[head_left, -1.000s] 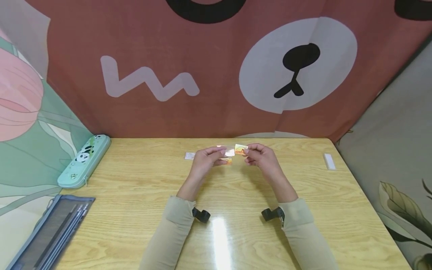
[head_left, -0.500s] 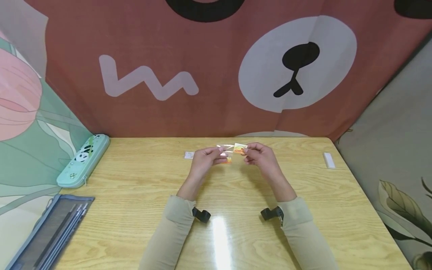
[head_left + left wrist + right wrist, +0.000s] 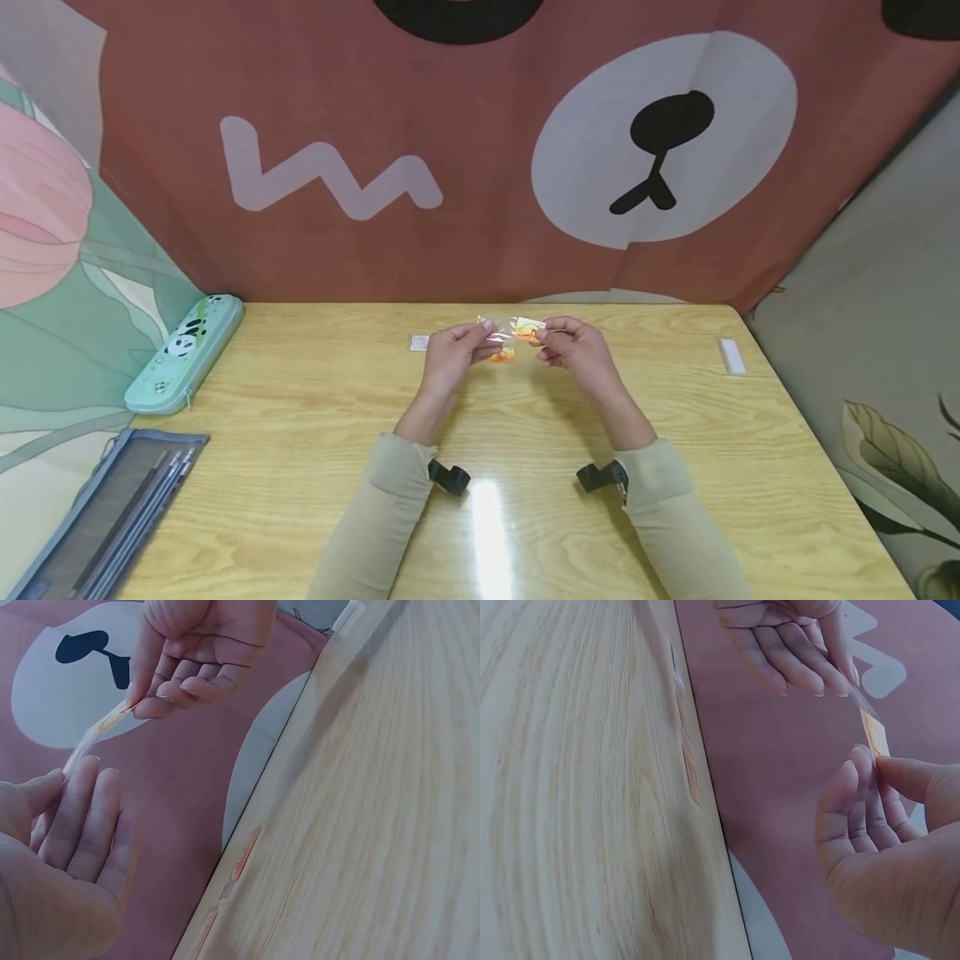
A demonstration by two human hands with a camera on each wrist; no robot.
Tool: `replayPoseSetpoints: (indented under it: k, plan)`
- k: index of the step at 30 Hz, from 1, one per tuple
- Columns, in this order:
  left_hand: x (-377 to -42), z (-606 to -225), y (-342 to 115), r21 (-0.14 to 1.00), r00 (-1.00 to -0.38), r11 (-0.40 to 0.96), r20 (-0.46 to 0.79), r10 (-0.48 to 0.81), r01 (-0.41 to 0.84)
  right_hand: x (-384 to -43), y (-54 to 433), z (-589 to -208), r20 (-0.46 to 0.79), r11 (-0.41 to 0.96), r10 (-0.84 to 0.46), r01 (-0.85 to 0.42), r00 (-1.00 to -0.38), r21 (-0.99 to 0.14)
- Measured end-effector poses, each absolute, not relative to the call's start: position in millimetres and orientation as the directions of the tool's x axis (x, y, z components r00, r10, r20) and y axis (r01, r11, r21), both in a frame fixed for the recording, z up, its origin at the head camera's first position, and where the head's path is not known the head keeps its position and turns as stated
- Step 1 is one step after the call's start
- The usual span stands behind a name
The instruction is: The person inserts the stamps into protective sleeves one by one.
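Observation:
Above the far part of the table, my left hand pinches a small clear plastic sleeve between thumb and fingers. My right hand pinches the right end of a small yellow-and-orange printed card. Card and sleeve meet between the two hands; how far one lies inside the other I cannot tell. In the right wrist view the card stands tilted, with the sleeve's clear edge above it. Below my left fingers a similar orange card lies on the table. A small whitish card lies left of it.
A mint pencil case with a panda print lies at the table's left edge. Nearer is a blue-edged mesh pouch with pencil-like sticks. A small white block lies far right. A reddish cloth hangs behind the table.
The right hand and its card have shifted slightly left, toward the left hand. More of the clear sleeve shows between the fingers, and the card on the table is less covered.

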State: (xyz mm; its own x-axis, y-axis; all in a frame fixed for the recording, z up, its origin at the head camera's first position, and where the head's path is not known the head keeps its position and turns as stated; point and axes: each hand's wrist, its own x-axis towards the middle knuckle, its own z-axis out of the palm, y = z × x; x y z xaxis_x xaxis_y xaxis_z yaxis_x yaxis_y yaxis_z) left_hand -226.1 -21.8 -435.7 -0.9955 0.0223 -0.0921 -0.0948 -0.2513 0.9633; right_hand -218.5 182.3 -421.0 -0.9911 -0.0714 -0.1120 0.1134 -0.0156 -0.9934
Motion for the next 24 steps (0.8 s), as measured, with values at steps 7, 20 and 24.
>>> replayPoseSetpoints:
  k: [7, 20, 24]
  plan:
    - [-226.3, -434.6, -21.6, 0.961, -0.996, -0.263, -0.085, 0.012, -0.085, -217.3, 180.3, -420.3, -0.105, -0.001, -0.074, 0.106, -0.992, -0.994]
    - [-226.1, -433.9, -19.9, 0.959, -0.998, -0.277, -0.061, -0.008, -0.056, -217.6, 180.0, -421.6, -0.111, 0.003, -0.098, 0.111, -0.989, -0.994]
    - [-225.6, -434.6, -20.5, 0.959, -0.998, -0.277, -0.064, -0.011, -0.058, -217.0, 180.7, -421.6, -0.108, 0.023, -0.102, 0.106, -0.989, -0.994]
